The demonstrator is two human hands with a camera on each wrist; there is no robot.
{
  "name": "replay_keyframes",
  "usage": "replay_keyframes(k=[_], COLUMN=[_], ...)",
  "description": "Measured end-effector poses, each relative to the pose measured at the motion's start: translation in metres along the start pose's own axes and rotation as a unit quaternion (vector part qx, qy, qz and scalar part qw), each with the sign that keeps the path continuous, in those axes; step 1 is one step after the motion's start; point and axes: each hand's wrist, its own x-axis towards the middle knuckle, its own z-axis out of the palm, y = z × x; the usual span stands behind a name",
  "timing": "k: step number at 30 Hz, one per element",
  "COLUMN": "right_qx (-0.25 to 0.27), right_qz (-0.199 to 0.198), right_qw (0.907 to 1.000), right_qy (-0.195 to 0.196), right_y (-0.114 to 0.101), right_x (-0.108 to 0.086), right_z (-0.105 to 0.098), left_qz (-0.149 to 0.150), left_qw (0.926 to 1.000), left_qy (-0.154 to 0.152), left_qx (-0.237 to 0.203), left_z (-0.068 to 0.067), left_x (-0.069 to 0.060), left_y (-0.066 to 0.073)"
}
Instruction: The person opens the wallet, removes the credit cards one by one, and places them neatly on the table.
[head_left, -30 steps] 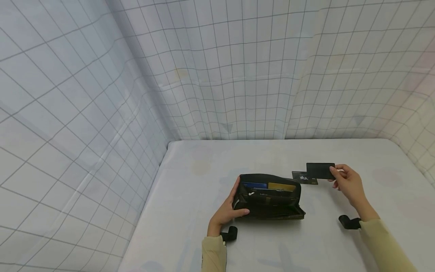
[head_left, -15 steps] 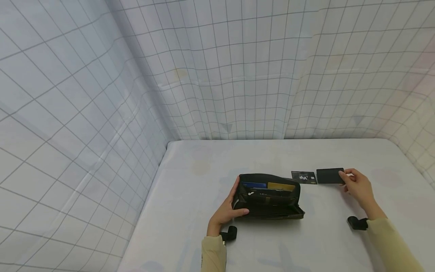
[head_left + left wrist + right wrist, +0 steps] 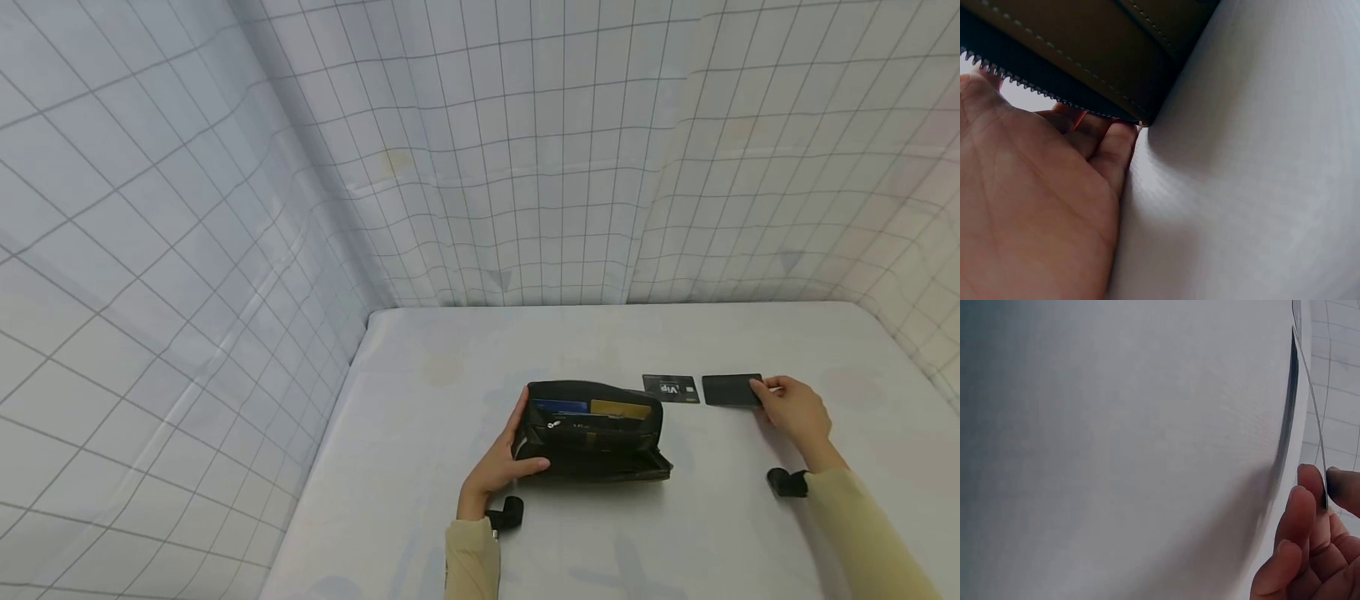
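An unzipped dark wallet (image 3: pixel 592 462) lies spread on the table, a blue card (image 3: pixel 561 407) and a yellow card (image 3: pixel 620 409) showing in its slots. My left hand (image 3: pixel 497 467) holds its left end, thumb across the front flap and fingers along the side. The left wrist view shows the zipper teeth and stitched brown leather (image 3: pixel 1079 47) over the palm. Between thumb and fingers, my right hand (image 3: pixel 797 415) pinches the right end of a plain black card (image 3: pixel 727 390). In the right wrist view this card (image 3: pixel 1317 419) appears edge-on, tilted up at the fingers.
Just left of the pinched card lies a black card marked "Vip" (image 3: pixel 671 388), a narrow gap apart. White cloth covers the table (image 3: pixel 450 350). A white gridded curtain (image 3: pixel 495 167) hangs behind and at both sides.
My right hand has moved right and slightly toward me, carrying the black card off the Vip card to a spot beside it. The left hand and wallet have stayed put.
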Motion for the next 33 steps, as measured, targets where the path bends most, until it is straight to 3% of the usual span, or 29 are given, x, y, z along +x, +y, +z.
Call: replay_keyframes(k=[8,15,20,25,33], right_qx=[-0.034,-0.061,-0.074,-0.078,-0.077], right_qz=[0.016,0.039,0.045,0.048,0.056], right_qw=[0.9991,0.9969,0.9957,0.9952,0.9952], right_qy=[-0.02,-0.031,-0.032,-0.036,-0.023], right_y=[-0.003,-0.003,-0.006,-0.009,-0.011], right_x=[0.003,0.006,0.007,0.006,0.007], right_z=[-0.005,-0.006,-0.009,-0.013,-0.014], left_qz=[-0.003,0.008,0.016,0.008,-0.001], left_qw=[1.0,0.9998,0.9996,0.9998,1.0], left_qy=[-0.003,0.016,0.023,0.015,-0.001], left_qx=[-0.001,-0.003,-0.004,-0.01,-0.008], left_z=[-0.001,0.0,0.001,0.0,0.0], left_x=[0.001,0.004,0.004,0.004,0.0], left_y=[-0.001,-0.032,-0.035,-0.031,0.001])
